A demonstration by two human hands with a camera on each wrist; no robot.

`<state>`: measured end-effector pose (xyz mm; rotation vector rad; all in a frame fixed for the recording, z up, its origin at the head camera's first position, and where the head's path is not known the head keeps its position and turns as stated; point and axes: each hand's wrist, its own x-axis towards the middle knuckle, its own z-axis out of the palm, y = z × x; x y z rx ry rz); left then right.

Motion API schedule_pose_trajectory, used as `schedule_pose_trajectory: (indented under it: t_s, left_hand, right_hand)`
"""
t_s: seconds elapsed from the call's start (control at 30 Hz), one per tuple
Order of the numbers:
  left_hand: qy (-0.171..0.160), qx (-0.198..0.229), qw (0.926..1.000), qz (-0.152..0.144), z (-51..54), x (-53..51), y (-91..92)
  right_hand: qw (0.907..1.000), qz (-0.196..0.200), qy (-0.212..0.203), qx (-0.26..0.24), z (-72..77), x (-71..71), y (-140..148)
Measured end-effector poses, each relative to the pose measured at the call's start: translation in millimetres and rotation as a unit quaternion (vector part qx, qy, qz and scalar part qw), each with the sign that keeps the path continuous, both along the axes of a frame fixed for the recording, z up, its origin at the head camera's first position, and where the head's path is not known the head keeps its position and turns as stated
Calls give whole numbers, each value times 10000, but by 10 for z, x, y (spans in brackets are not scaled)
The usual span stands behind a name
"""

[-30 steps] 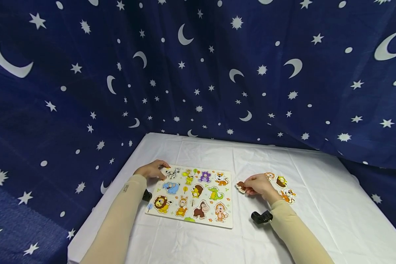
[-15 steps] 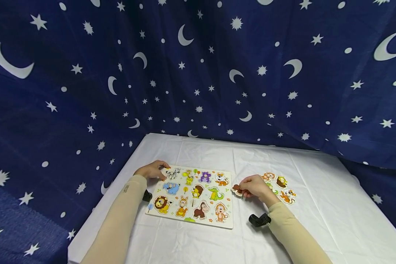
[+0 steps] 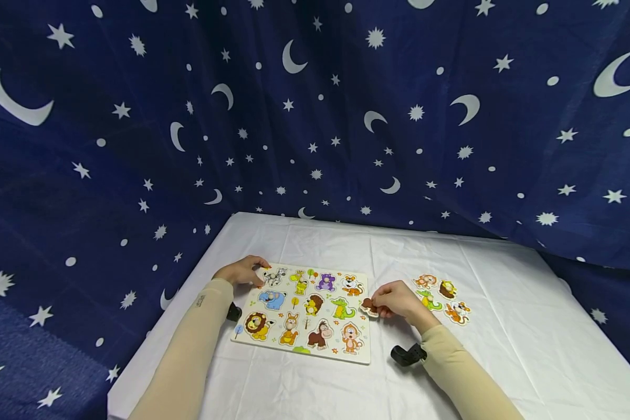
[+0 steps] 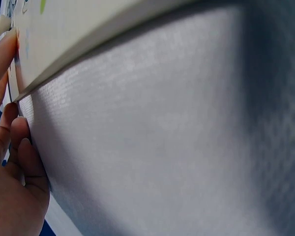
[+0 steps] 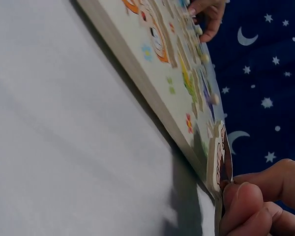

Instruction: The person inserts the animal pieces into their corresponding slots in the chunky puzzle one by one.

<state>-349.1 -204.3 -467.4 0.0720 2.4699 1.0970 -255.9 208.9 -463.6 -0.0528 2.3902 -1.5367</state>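
A pale puzzle board (image 3: 273, 345) printed with animals lies on the white cloth. My left hand (image 3: 241, 270) holds the board's upper left corner, thumb and fingers at its edge; the left wrist view shows these fingers (image 4: 9, 115) at the corner. My right hand (image 3: 399, 300) pinches a brown animal piece (image 3: 369, 308) over the board's right edge. In the right wrist view that piece (image 5: 217, 164) is tilted beside the board's edge (image 5: 152, 108), between thumb and fingers.
Right of my right hand lie several loose pieces: an orange one (image 3: 426, 281), a yellow-brown one (image 3: 448, 289), a green crocodile (image 3: 429, 300) and an orange-and-white one (image 3: 457, 313). A dark blue curtain (image 3: 346, 146) with stars and moons hangs behind the table.
My right hand has moved left with the brown piece, from the cloth to the board's right edge. The green crocodile piece has come into view. My left hand has stayed at the corner.
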Motion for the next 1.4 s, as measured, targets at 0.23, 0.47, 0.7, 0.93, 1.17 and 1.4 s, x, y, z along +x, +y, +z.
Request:
schedule_pose_trajectory:
  t_s: [0.23, 0.47, 0.7, 0.93, 1.17, 1.4]
  left_hand:
    - [21, -3, 10000, -1, -10, 16, -6]
    - [-20, -9, 10000, 44, -11, 18, -8]
    - [-115, 72, 9999, 107, -15, 21, -7]
    - [-94, 87, 9999, 111, 14, 0, 0]
    - [-45, -23, 10000, 24, 54, -1, 13]
    - [-33, -16, 10000, 19, 45, 16, 27]
  right_hand:
    - [10000, 63, 46, 50, -48, 31, -94]
    - [9997, 247, 50, -72, -60, 50, -182]
    - [9982, 586, 52, -138, -84, 64, -264]
    - [9960, 849, 73, -268, -37, 36, -318]
    - [9935, 1055, 23, -428, -17, 81, -436]
    - [9912, 1239, -82, -467, -55, 133, -587]
